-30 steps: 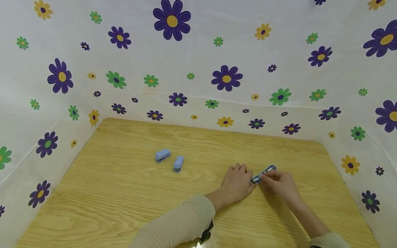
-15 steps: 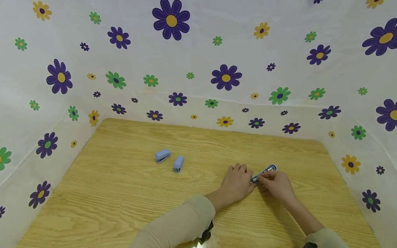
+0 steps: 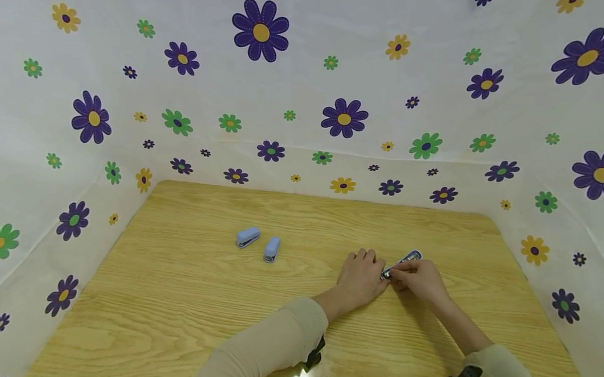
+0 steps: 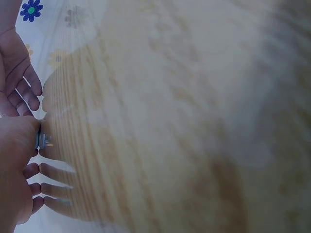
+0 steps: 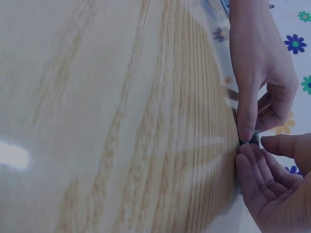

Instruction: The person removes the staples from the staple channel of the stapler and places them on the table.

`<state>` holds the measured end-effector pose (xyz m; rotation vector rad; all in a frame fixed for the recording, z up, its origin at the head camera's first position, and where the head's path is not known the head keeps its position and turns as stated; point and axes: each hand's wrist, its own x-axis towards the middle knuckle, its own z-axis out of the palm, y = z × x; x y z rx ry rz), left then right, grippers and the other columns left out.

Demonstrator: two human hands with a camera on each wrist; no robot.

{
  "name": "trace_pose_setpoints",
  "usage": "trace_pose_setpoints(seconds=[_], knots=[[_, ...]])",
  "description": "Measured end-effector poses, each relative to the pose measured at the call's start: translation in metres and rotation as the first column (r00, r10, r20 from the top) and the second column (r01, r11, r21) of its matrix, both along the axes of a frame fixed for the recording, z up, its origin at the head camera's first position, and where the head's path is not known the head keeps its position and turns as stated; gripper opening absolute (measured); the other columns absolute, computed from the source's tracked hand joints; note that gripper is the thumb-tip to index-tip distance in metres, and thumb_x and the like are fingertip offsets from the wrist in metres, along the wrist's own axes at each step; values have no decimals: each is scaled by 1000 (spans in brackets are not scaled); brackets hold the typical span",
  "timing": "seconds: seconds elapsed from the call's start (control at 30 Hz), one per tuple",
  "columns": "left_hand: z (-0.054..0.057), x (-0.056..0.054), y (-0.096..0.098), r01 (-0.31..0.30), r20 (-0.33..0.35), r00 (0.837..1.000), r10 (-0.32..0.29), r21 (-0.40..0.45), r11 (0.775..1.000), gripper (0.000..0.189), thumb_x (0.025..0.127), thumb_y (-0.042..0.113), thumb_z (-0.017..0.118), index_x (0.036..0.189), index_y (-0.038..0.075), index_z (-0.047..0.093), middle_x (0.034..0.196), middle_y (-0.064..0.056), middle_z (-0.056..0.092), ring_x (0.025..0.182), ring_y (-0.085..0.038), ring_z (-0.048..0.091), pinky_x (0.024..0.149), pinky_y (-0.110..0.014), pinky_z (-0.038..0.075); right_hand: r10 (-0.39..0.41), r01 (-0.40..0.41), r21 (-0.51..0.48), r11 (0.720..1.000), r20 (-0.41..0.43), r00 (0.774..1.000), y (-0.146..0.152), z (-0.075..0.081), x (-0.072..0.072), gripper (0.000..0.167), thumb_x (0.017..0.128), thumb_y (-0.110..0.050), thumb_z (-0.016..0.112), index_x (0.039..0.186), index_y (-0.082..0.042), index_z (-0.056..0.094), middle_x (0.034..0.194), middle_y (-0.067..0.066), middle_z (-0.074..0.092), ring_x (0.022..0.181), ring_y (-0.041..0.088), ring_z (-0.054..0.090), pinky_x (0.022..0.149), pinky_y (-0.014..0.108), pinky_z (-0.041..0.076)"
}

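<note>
A stapler [image 3: 412, 256], spread out long and flat, lies slantwise on the table between both hands in the head view. My left hand [image 3: 361, 277] rests on the table and holds its near end between thumb and curled index finger. From the other side, thumb and fingers of my right hand [image 3: 424, 282] pinch at that same end. The right wrist view shows a dark metal part [image 5: 254, 138] between the fingertips. Whether the right fingertips also hold a small piece is hidden. The left wrist view shows just a sliver of the stapler [image 4: 38, 140].
Two light blue mini staplers, one tilted left [image 3: 248, 237] and one more upright in view [image 3: 271, 249], stand to the left on the wood-grain table [image 3: 183, 296]. White flower-patterned cloth [image 3: 297, 86] walls off the back and sides.
My right hand has slid a little left and nearer along the stapler, toward the end held by the left hand, then stayed there. The left hand has not moved.
</note>
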<state>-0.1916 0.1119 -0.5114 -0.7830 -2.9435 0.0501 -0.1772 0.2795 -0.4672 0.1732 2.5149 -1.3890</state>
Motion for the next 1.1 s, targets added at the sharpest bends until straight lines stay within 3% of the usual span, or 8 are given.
trace_pose_setpoints(seconds=[0.27,0.5,0.77,1.1], knots=[[0,1,1,3,16,1000,-3,7,1000,49,104,67,48,137,34,64,132,8,63,120,-11,60,99,-31,52,-8,14,-79,997,74,997,5,-1,-3,36,103,-13,68,122,18,66,85,5,80,72,10,76,67,30,64],[1,1,0,0,3,1000,0,2,1000,49,104,68,48,135,33,65,129,8,64,117,-11,60,97,-30,52,34,-18,-143,990,107,994,10,6,-3,41,107,-16,62,127,19,62,86,1,80,75,9,76,71,28,64],[1,1,-1,-1,-2,1000,1,10,1000,48,103,67,50,135,34,65,127,8,64,113,-10,60,92,-29,51,30,-18,-130,991,93,995,23,21,13,38,107,-18,62,124,16,64,89,-3,77,79,8,74,74,28,64],[-1,1,-2,5,-17,1000,-5,9,1000,49,104,67,49,137,35,64,130,8,64,118,-11,61,95,-30,53,20,-1,-119,993,154,988,46,17,33,38,107,-23,63,124,11,69,88,-5,77,78,9,74,73,28,63]])
